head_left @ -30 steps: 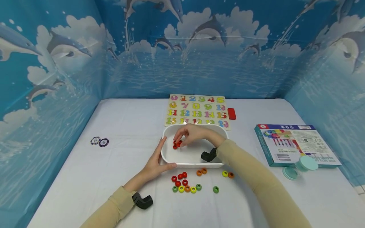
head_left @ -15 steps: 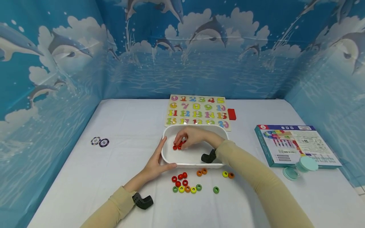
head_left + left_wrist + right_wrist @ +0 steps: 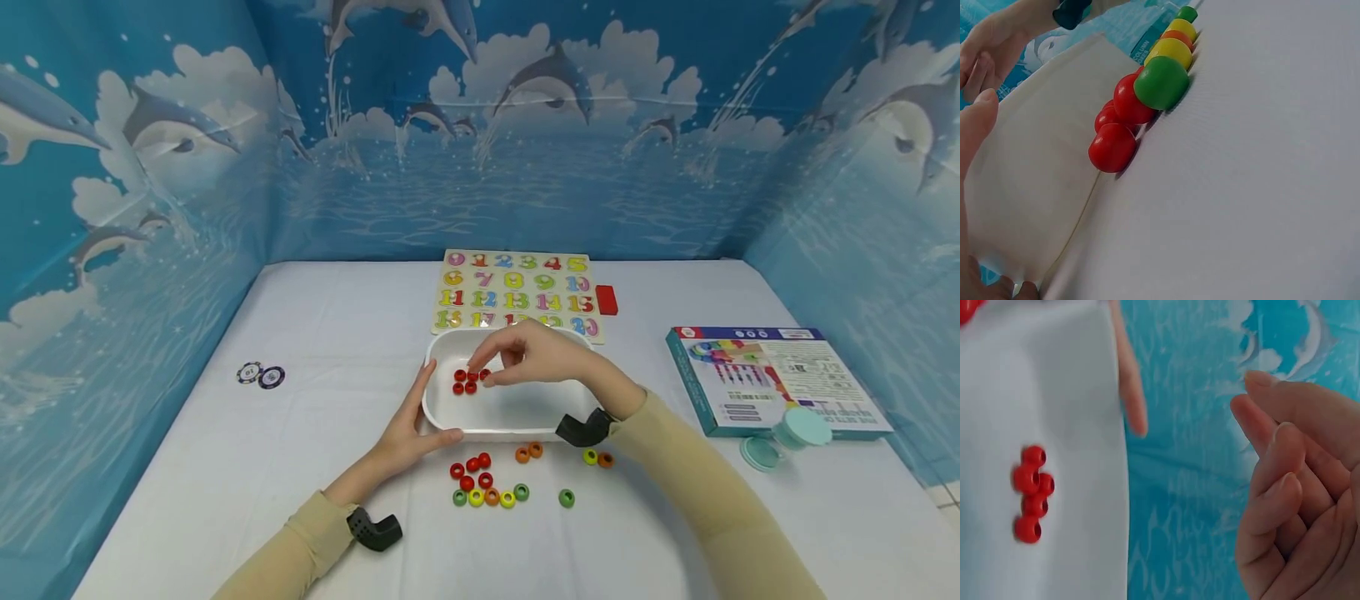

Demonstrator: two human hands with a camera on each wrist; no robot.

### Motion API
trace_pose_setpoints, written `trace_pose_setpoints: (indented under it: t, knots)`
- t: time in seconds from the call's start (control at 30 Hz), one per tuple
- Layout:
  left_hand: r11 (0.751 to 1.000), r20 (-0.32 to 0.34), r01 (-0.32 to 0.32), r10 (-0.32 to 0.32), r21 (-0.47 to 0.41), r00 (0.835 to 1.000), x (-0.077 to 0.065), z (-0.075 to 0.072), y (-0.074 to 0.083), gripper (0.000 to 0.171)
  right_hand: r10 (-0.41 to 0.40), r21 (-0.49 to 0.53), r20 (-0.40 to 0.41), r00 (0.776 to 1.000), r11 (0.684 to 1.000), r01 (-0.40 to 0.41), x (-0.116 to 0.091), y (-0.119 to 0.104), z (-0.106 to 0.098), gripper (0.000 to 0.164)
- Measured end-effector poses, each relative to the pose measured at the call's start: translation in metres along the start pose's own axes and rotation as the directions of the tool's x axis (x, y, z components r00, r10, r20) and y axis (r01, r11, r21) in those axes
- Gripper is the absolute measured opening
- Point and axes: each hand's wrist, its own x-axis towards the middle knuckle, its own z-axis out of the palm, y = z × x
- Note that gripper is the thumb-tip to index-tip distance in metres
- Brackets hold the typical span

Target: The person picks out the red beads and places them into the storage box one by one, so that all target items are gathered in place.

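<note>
A white plastic tray (image 3: 517, 412) stands mid-table in the head view. Small red beads (image 3: 470, 388) with holes sit in two short rows in its left part; the right wrist view shows them bunched on the tray floor. My left hand (image 3: 401, 437) spreads around the tray's front left corner, fingers straight along the left side and thumb at the front edge. Over the tray hovers my right hand (image 3: 543, 354), fingers loosely bent, nothing between thumb and fingertips; its fingertips overlap the rightmost beads in the head view.
In front of the tray lie red beads (image 3: 485, 480), green beads (image 3: 566, 498), yellow beads (image 3: 507, 499) and orange beads (image 3: 522, 455). Behind it is a number board (image 3: 514, 281) beside a red block (image 3: 607, 300). Two chips (image 3: 272, 377) lie left; a box (image 3: 776, 379) and a mint-lidded container (image 3: 802, 427) stand right.
My right hand has lifted off the red beads and drawn back to the right, its fingers opening. The beads in the tray now form neater rows. My left hand stays at the tray corner.
</note>
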Motion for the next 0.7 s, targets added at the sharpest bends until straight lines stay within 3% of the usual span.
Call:
trace_pose_setpoints:
  t: [0.1,0.43,0.53,0.7]
  knots:
    - [1.0,-0.002,0.003,-0.003,0.001,1.0,0.0,0.0,0.0,0.097,-0.017,0.017,-0.048,0.999,1.0,0.018,-0.019,-0.023,0.011,0.022]
    - [1.0,-0.004,0.0,0.0,-0.005,1.0,-0.001,0.0,-0.001,0.098,-0.083,0.061,-0.219,0.972,0.993,0.099,-0.06,-0.033,0.084,0.014]
    - [1.0,-0.006,0.009,-0.009,0.005,1.0,-0.001,0.0,-0.001,0.098,-0.059,0.045,-0.227,0.972,0.996,0.071,-0.066,-0.023,0.102,0.012]
    - [1.0,-0.005,0.01,-0.01,0.01,1.0,-0.001,0.0,0.0,0.098,0.043,0.01,-0.223,0.974,0.999,-0.042,-0.071,-0.004,0.121,0.013]
